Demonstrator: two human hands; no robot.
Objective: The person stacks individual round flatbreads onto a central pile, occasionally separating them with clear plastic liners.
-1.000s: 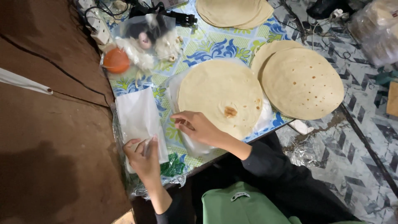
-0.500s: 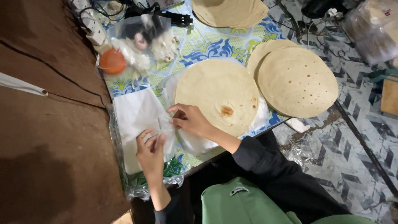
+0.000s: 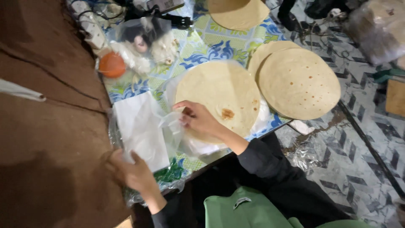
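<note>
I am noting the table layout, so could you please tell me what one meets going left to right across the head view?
Brown cloth → orange round thing → stack of white sheets → right hand → flatbread on clear plastic → stack of flatbreads → patterned floor.

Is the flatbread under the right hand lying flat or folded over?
Flat: the flatbread shows its full round outline on clear plastic, with the right hand at its near edge.

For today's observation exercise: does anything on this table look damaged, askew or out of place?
The flatbread under the right hand has a dark scorched patch near its lower edge. The flatbread stack on the right juts past the table edge. Nothing looks spilled.
</note>
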